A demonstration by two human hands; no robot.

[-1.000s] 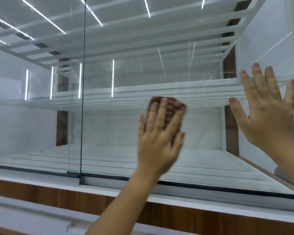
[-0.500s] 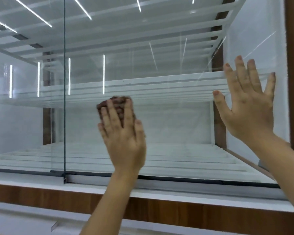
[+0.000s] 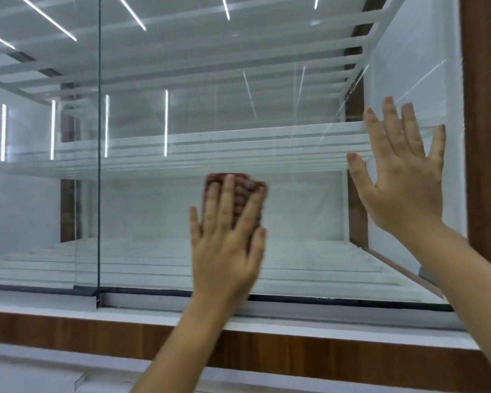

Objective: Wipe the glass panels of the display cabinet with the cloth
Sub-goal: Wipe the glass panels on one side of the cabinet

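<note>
A wide glass panel [image 3: 267, 114] of the display cabinet fills the view. My left hand [image 3: 227, 245] presses a folded brown cloth [image 3: 240, 188] flat against the lower middle of this panel, fingers straight and spread over it. Most of the cloth is hidden under the fingers. My right hand [image 3: 403, 177] lies flat on the same panel near its right edge, fingers spread, holding nothing.
A second glass panel [image 3: 40, 194] overlaps on the left, its edge [image 3: 99, 137] running vertically. White slatted shelves [image 3: 210, 148] sit inside. A wooden frame post [image 3: 485, 137] stands at the right and a wood-trimmed ledge [image 3: 295, 353] runs below the bottom track.
My left hand slid the cloth left across the glass, then came back right toward the middle. My right hand stayed flat near the right edge.
</note>
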